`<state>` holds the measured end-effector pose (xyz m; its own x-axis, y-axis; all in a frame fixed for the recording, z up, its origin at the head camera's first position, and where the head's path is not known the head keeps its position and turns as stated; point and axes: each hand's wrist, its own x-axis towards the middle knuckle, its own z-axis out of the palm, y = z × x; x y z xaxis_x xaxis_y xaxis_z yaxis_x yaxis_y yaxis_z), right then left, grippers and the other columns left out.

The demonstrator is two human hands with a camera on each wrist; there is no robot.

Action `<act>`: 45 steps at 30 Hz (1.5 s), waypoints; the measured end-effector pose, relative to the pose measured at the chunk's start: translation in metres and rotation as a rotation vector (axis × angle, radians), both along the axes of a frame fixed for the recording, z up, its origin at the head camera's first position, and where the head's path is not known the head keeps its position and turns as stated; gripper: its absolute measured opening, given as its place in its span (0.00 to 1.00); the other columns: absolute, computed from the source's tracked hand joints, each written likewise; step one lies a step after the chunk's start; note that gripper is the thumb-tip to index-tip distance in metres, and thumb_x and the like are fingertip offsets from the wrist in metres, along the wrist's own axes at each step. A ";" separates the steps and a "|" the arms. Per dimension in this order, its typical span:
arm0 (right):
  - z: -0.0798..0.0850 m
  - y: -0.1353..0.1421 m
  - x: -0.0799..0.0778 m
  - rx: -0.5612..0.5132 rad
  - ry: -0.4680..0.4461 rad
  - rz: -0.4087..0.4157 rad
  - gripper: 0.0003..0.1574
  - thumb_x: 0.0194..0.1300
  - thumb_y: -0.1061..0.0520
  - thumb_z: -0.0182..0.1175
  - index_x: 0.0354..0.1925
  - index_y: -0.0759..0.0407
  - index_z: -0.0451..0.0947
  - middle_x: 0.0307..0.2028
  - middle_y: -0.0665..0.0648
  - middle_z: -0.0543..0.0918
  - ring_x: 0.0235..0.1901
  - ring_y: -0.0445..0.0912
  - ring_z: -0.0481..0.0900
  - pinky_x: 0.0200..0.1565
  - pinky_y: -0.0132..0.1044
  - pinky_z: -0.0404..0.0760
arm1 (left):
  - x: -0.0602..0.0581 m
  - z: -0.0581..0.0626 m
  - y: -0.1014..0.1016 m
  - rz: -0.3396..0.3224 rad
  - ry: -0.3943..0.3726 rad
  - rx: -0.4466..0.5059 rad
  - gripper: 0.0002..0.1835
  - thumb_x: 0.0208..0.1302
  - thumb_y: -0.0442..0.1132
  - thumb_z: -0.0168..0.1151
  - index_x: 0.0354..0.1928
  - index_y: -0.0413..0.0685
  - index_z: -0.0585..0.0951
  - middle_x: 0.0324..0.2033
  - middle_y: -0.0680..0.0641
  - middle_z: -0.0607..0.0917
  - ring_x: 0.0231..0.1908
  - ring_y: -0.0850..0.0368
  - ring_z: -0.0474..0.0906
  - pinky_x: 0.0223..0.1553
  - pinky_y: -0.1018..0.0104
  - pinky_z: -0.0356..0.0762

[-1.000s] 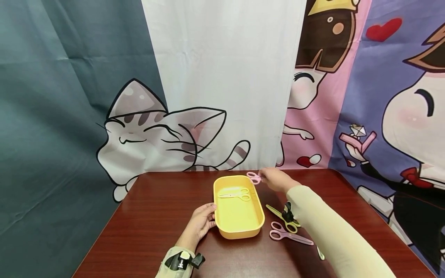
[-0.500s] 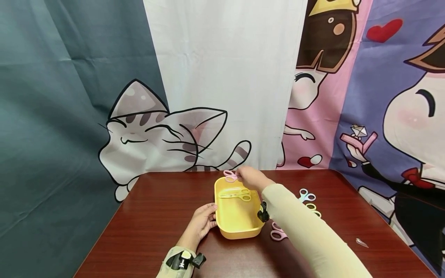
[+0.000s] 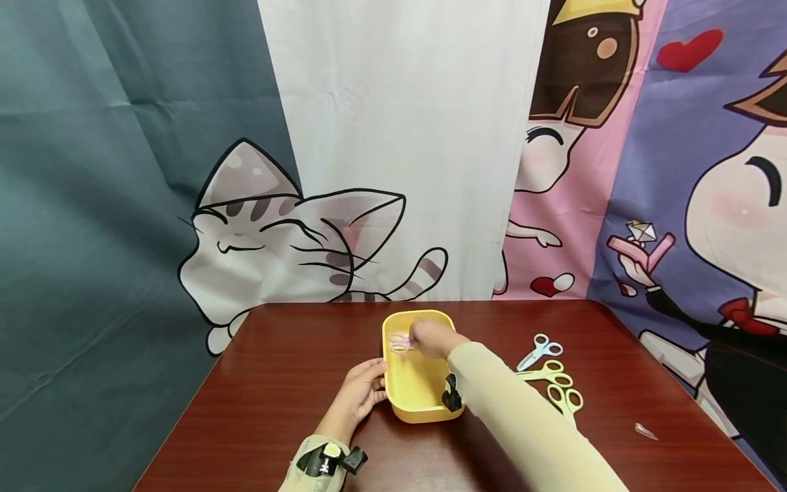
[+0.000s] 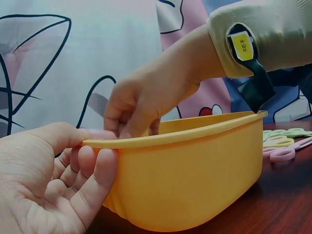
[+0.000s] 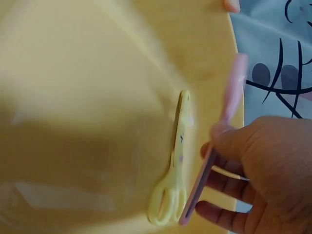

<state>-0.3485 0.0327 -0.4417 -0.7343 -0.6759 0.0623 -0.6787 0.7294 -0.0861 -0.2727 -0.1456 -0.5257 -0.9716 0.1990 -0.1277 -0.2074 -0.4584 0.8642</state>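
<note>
My left hand (image 3: 361, 389) grips the left rim of a yellow plastic bin (image 3: 424, 414), thumb over the edge and fingers against the outer wall, as the left wrist view shows. My right hand (image 3: 433, 339) reaches into the far end of the bin. It pinches pink scissors (image 5: 233, 92) around the middle, with their handle loops pointing left in the head view. Close beside them, pale yellow scissors (image 5: 175, 170) lie on the bin's floor; in the head view the right hand and pink scissors cover them.
Right of the bin lie blue scissors (image 3: 540, 350), yellow-green scissors (image 3: 547, 374) and green scissors (image 3: 565, 402), partly behind the right sleeve. Pink scissors (image 4: 282, 154) also lie there. A small clear piece (image 3: 645, 431) sits farther right. A printed curtain (image 3: 393, 137) hangs behind the table.
My right hand has carried the pink scissors from beyond the bin's far right corner leftward over the rim and down inside. My left hand has kept its grip on the rim.
</note>
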 end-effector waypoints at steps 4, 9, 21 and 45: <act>0.000 -0.001 0.004 0.047 0.004 0.013 0.05 0.49 0.58 0.58 0.29 0.55 0.77 0.26 0.47 0.74 0.30 0.42 0.71 0.36 0.32 0.71 | -0.002 -0.003 0.000 0.007 -0.007 -0.001 0.19 0.54 0.37 0.55 0.45 0.34 0.67 0.22 0.50 0.75 0.19 0.64 0.70 0.21 0.65 0.75; -0.003 -0.001 0.004 0.129 -0.007 0.021 0.07 0.48 0.54 0.59 0.29 0.53 0.80 0.24 0.45 0.74 0.31 0.42 0.70 0.37 0.32 0.70 | -0.002 -0.002 -0.001 -0.006 -0.001 0.006 0.16 0.55 0.36 0.53 0.44 0.34 0.67 0.22 0.50 0.74 0.19 0.63 0.70 0.20 0.66 0.75; -0.013 0.003 0.002 0.170 -0.057 0.016 0.07 0.48 0.54 0.58 0.17 0.50 0.75 0.17 0.43 0.68 0.26 0.40 0.64 0.32 0.30 0.65 | 0.008 0.011 0.001 -0.057 -0.003 -0.022 0.22 0.57 0.34 0.49 0.50 0.28 0.60 0.23 0.50 0.75 0.19 0.64 0.70 0.23 0.66 0.75; -0.016 0.003 0.003 0.151 -0.033 -0.093 0.13 0.43 0.43 0.63 0.14 0.46 0.73 0.22 0.45 0.63 0.26 0.43 0.63 0.25 0.32 0.66 | 0.002 0.005 0.002 -0.005 -0.038 0.010 0.14 0.54 0.34 0.53 0.42 0.34 0.66 0.18 0.50 0.73 0.17 0.63 0.68 0.18 0.68 0.73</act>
<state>-0.3458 0.0354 -0.4579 -0.7939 -0.6051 -0.0599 -0.6066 0.7950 0.0087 -0.2712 -0.1440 -0.5212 -0.9650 0.2056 -0.1626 -0.2426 -0.4658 0.8510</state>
